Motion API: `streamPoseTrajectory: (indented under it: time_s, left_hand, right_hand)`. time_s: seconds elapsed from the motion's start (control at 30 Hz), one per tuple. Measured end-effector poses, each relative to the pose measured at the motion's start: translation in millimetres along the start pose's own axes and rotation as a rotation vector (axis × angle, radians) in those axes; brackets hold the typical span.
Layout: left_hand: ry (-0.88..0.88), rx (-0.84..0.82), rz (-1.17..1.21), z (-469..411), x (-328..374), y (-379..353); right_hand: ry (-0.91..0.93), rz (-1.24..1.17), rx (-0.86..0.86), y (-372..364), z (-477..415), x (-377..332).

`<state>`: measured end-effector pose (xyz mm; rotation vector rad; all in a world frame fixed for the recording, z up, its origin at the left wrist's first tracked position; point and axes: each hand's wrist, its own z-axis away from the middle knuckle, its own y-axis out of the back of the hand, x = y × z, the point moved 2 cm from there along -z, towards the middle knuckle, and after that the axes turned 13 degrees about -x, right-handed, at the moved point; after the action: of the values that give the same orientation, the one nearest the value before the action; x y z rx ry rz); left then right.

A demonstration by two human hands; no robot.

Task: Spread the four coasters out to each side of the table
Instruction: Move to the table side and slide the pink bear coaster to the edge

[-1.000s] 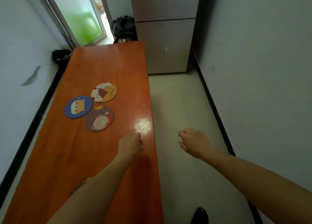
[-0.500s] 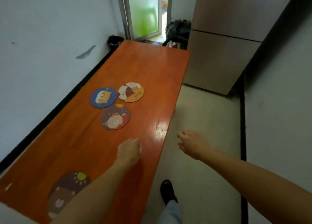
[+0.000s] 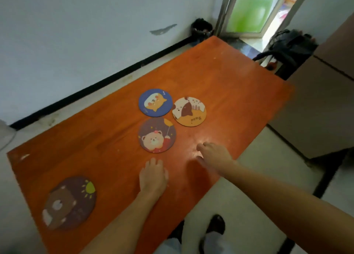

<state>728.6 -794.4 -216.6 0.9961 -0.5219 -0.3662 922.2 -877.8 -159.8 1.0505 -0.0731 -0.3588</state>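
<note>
A long orange-brown wooden table [image 3: 220,85] is running from the seven o'clock corner of the view toward one o'clock, with a pale wall along its far side and a light floor along its near side. A beige cabinet [image 3: 314,108] is standing at three o'clock, just past the table's far end.

Four round picture coasters are lying flat on the table. The dark brown bear coaster with a yellow sun [image 3: 70,203] is sitting alone at seven o'clock, well apart from the rest. Three others are clustering near the middle: the maroon coaster with a pale bear and balloon [image 3: 157,135], the navy blue coaster with an orange dog [image 3: 155,102] just beyond it at twelve o'clock of it, and the yellow coaster with a brown-and-white cat [image 3: 189,111] at two o'clock of it, their edges nearly touching.

The left hand [image 3: 153,176] is hovering or resting palm-down at six o'clock of the maroon coaster, fingers loosely together, gripping nothing. The right hand [image 3: 214,154] is reaching in at four o'clock of that coaster, fingers curled loosely, also empty.

A black shoe [image 3: 216,225] is showing on the floor at six o'clock.
</note>
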Motion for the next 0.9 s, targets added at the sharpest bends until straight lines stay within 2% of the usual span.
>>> streamPoseTrajectory:
  time_s: [0.13, 0.37, 0.47, 0.53, 0.67, 0.83, 0.9]
  left_hand:
    - [0.184, 0.033, 0.029, -2.1, 11.6, -34.6]
    - [0.464, 0.102, 0.142, -7.2, 55.5, -80.2]
    - [0.503, 0.113, 0.125, -11.4, 55.7, -85.0]
    - [0.522, 0.119, 0.104, -15.1, 54.1, -90.1]
    - [0.530, 0.105, 0.109, -13.5, 54.3, -91.5]
    - [0.548, 0.096, 0.098, -13.0, 54.1, -93.5]
    - [0.548, 0.098, 0.094, -13.3, 53.9, -94.0]
  right_hand:
    - [0.087, 0.007, -0.089, 11.4, -66.1, 0.3]
    - [0.234, -0.098, -0.104, 19.2, -156.4, -12.7]
    - [0.214, -0.062, -0.001, 22.3, -174.3, -29.2]
    - [0.165, -0.035, -0.021, 21.3, -187.7, -37.1]
    - [0.033, -0.501, -0.190, 20.0, -199.1, -27.5]
    - [0.114, -0.866, -0.262, 11.7, -168.2, 9.8]
    - [0.116, -0.935, -0.301, 9.0, -151.1, 35.0]
